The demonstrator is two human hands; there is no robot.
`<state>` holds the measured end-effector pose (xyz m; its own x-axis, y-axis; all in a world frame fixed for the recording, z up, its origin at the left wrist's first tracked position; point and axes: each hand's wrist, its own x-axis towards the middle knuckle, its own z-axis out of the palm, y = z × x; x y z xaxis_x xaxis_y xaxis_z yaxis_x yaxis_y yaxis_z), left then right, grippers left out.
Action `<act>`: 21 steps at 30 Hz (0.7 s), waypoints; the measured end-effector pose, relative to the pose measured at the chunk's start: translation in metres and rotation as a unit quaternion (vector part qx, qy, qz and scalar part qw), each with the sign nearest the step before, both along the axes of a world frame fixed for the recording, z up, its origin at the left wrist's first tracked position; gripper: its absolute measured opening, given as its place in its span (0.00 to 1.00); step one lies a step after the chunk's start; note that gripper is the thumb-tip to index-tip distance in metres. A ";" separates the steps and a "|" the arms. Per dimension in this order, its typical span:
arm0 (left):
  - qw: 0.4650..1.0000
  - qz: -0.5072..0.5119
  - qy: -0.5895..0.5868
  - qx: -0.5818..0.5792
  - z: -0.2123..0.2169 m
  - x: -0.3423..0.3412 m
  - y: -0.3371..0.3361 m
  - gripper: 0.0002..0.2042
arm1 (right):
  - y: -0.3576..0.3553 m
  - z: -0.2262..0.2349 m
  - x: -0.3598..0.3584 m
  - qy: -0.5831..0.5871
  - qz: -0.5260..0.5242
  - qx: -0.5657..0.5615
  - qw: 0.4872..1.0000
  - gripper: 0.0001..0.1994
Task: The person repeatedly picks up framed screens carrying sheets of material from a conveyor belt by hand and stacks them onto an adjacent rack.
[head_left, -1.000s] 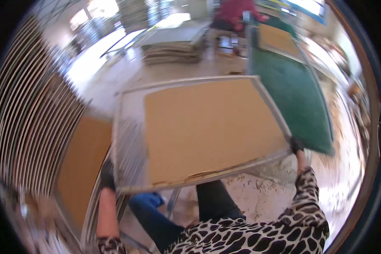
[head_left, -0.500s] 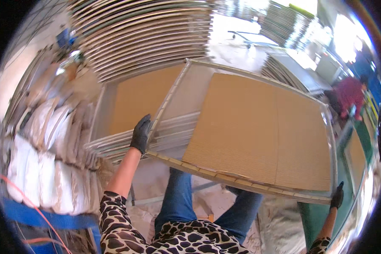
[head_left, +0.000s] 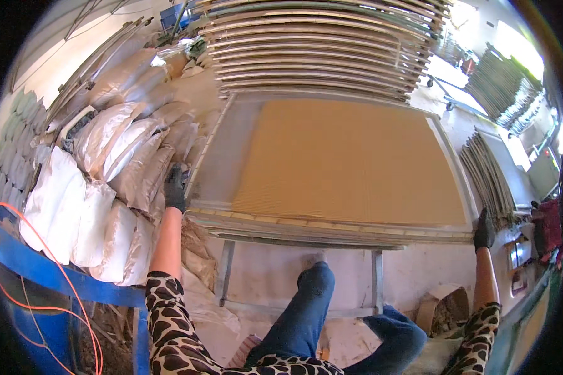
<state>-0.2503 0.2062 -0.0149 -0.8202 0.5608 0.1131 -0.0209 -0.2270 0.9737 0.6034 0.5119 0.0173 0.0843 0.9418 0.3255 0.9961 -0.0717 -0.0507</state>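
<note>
A wide mesh frame [head_left: 216, 172] with a taped rim lies level in front of me, on top of several similar frames. Across most of its mesh rests a brown, finely ribbed sheet [head_left: 350, 162], with a bare strip of mesh at the left. My left hand [head_left: 174, 187], in a dark glove, is closed on the frame's left side near the front corner. At the front right corner my right hand [head_left: 483, 231], also dark-gloved, grips the rim. The palm side of both hands is hidden.
A metal stand [head_left: 226, 272] bears the frames. Behind rises a tall stack of frames [head_left: 319, 50]. White filled sacks [head_left: 109, 231] line the left, above a blue beam [head_left: 100, 272] with an orange hose [head_left: 59, 275]. At far right a person in a dark red top [head_left: 547, 225] is partly visible.
The mesh frame, tilted in my hands before, has swung left and forward and now lies flat over the other frames. My view has turned right, and both hands remain at its sides.
</note>
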 end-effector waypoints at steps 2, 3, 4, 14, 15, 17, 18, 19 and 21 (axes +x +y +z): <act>0.999 0.024 0.016 -0.023 0.009 -0.016 0.006 0.19 | 0.016 0.004 -0.049 0.000 -0.020 -0.098 0.995 0.23; 0.998 0.041 0.029 -0.043 0.011 -0.022 0.010 0.19 | 0.021 0.000 -0.061 0.000 -0.020 -0.099 0.995 0.23; 0.995 0.059 0.034 -0.070 0.013 -0.023 0.013 0.20 | 0.026 -0.006 -0.072 -0.027 -0.004 -0.077 0.997 0.23; 0.978 -0.039 0.128 -0.162 -0.037 -0.088 0.050 0.19 | 0.026 -0.031 -0.105 -0.064 0.223 0.056 0.971 0.10; 0.945 -0.031 0.241 -0.219 -0.046 -0.101 0.038 0.19 | 0.037 -0.048 -0.104 -0.054 0.190 0.000 0.980 0.08; 0.878 0.013 0.399 -0.264 -0.046 -0.120 0.008 0.18 | 0.053 -0.069 -0.110 -0.038 0.232 0.083 0.968 0.08; 0.904 0.024 0.373 -0.210 -0.044 -0.111 0.003 0.18 | 0.049 -0.068 -0.117 0.120 0.143 0.072 0.980 0.09; 0.924 0.044 0.346 -0.159 -0.028 -0.105 0.002 0.19 | 0.043 -0.068 -0.124 0.282 0.057 0.066 0.956 0.10; 0.942 0.042 0.322 -0.086 -0.012 -0.017 0.048 0.18 | 0.044 -0.078 -0.100 0.573 0.057 0.094 0.812 0.10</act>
<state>-0.2676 0.2545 -0.0265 -0.6547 0.5530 0.5152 0.5974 -0.0390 0.8010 0.5033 0.5561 -0.0604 0.3493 0.9073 0.2340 0.2878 0.1338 -0.9483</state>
